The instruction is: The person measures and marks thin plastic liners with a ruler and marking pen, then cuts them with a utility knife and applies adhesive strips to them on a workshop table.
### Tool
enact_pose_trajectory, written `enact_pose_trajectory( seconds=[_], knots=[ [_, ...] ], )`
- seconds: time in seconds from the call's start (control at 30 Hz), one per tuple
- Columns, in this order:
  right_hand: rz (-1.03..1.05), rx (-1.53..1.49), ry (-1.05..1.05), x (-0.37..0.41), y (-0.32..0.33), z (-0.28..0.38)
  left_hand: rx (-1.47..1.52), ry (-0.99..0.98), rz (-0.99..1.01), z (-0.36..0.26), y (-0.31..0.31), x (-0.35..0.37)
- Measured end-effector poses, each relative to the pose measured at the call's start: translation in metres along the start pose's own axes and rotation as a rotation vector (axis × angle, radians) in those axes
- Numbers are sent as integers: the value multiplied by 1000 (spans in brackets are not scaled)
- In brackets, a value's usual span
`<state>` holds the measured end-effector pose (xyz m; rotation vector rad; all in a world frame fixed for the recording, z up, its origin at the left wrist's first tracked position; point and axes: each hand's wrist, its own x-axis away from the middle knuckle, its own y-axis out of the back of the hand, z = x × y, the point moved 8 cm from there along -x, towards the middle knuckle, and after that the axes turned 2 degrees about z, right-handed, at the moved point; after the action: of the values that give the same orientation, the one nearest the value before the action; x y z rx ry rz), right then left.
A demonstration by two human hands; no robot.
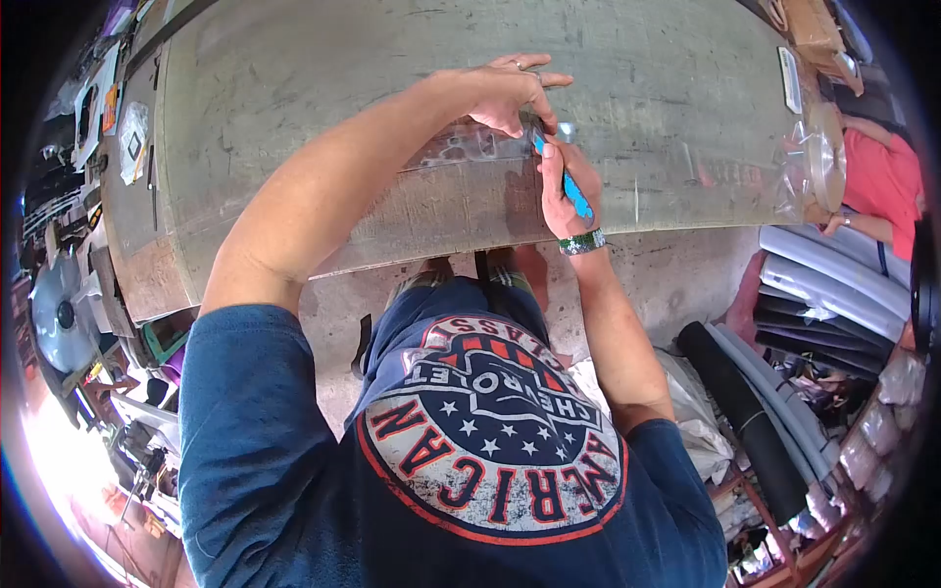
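My right hand (569, 181) is closed around a blue utility knife (578, 199), its front end angled toward the table surface. Just beyond the tip, my left hand (515, 96) rests over the table with its fingers stretched apart and a ring on one of them. Clear plastic film (470, 146) lies under and beside my left hand, close to the table's near edge. Whether the blade touches the film is too small to tell.
The large worn worktable (343, 59) spans the view. At its right end stands a person in a red top (882, 176), beside a clear plastic roll (825, 157). Rolls of material (750, 421) lie lower right. Tools and clutter, including a round metal disc (65, 314), crowd the left.
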<state>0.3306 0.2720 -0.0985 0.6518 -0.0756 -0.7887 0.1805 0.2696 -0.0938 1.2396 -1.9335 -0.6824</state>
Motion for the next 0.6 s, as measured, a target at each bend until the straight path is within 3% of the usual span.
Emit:
enact_pose_trajectory(
  seconds=[0.4,0.6],
  knots=[
    [-25,48,96,-16,3,26,-11,5,-19,6,-6,-5],
    [79,85,46,-14,4,30,-17,65,5,4,-7,-4]
  ],
)
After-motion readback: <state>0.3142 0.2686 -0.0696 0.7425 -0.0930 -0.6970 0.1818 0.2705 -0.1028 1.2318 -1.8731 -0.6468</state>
